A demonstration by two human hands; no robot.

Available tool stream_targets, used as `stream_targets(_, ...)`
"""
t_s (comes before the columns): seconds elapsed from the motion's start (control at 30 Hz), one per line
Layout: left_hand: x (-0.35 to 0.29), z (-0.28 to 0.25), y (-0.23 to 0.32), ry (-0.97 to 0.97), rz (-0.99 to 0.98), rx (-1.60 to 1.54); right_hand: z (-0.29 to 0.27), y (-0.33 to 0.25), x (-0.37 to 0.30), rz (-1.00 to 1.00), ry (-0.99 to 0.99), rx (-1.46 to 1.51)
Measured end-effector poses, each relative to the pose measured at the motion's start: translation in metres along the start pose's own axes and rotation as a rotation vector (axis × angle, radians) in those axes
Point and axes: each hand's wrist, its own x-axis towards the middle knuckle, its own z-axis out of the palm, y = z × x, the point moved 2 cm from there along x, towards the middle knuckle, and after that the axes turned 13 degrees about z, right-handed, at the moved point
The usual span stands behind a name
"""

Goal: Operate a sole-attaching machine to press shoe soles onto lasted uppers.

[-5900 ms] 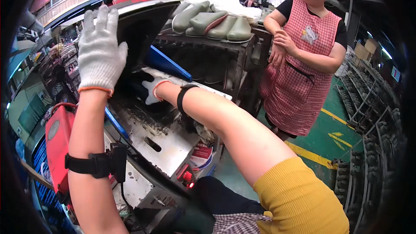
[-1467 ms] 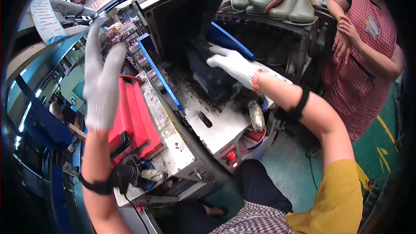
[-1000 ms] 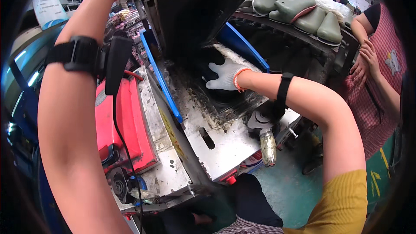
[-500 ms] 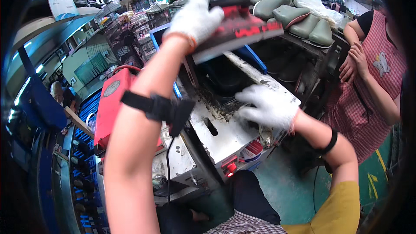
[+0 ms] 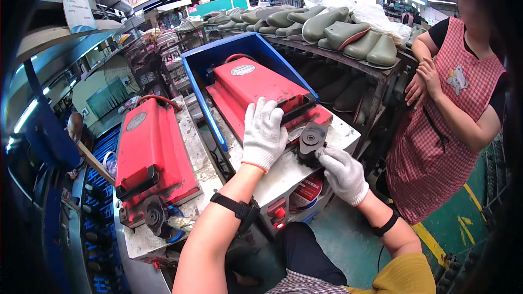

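Note:
My left hand (image 5: 264,133), in a white knit glove with an orange cuff, lies on the front of the red machine lid (image 5: 253,84), fingers stretched out beside its black handle (image 5: 298,110). The lid is down on the white machine base (image 5: 272,182). At the lid's front right corner is a black round clamp knob (image 5: 312,139). My right hand (image 5: 343,173), gloved in white too, has its fingers curled and pinched on the knob's near right edge. Part of the grip is hidden behind the fingers.
A second red-lidded machine (image 5: 155,149) stands at the left. Behind the nearer machine is a blue surround (image 5: 239,42). Several olive clogs (image 5: 327,27) crowd a rack at the back. A person in a red checked apron (image 5: 436,125) stands close at the right, hands together.
The raised red lid has come down onto the base, with my left hand moving down and nearer on it. My right hand has moved from the base's front to the black clamp knob.

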Motion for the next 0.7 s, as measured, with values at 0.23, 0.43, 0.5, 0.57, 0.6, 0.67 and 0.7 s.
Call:
stream_targets(0.23, 0.003, 0.003, 0.004, -0.021, -0.027, 0.037, 0.010, 0.091, 0.076, 0.289, 0.345, -0.123)
stream_targets(0.43, 0.023, -0.052, 0.024, -0.346, -0.053, -0.238, 0.064, 0.005, 0.138, -0.084, 0.041, -0.092)
stream_targets(0.5, 0.027, -0.096, 0.022, -0.366, 0.005, -0.241, 0.082, 0.003, 0.135, -0.054, 0.051, -0.065)
stream_targets(0.57, 0.005, -0.144, 0.004, -0.257, 0.017, -0.237, 0.077, -0.004, 0.141, -0.044, -0.005, -0.142)
stream_targets(0.6, 0.003, -0.175, -0.001, -0.362, -0.090, -0.141, 0.073, 0.002, 0.140, -0.020, 0.003, -0.183)
stream_targets(0.67, -0.032, -0.228, -0.022, -0.381, -0.325, 0.008, 0.076, 0.005, 0.140, 0.007, 0.166, -0.231)
stream_targets(0.7, -0.060, -0.256, -0.032, -0.364, -0.375, 0.142, 0.080, 0.001, 0.142, 0.026, 0.133, -0.262)
